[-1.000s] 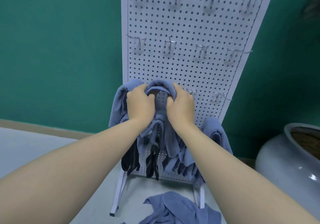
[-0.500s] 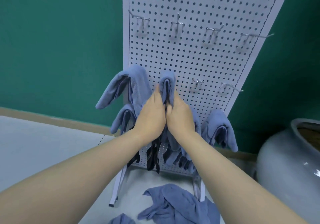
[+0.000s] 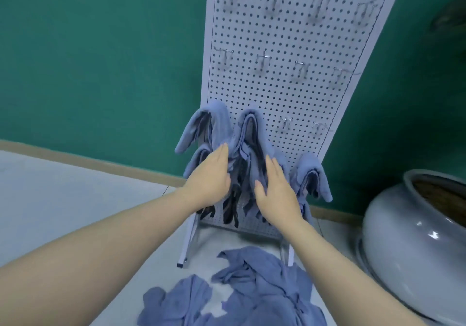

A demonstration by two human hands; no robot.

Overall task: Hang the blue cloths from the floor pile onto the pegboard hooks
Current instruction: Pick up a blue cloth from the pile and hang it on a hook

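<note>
Both hands have let go of the hung cloth (image 3: 249,134) and spread apart. Below the fingers, the floor pile (image 3: 254,288) lies heaped. Left hand (image 3: 210,177) and right hand (image 3: 276,189) rest flat, fingers straight, on its folds. Above the fingertips, pegboard (image 3: 285,93) hooks (image 3: 301,69) stand bare.

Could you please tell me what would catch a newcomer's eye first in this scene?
Probably the two hands, left and right, fingers straight, against blue cloths draped over the low hooks of a white pegboard leaning before a green wall. Next, the pile of blue cloths on the floor below, and a large pale jar at the right.
</note>
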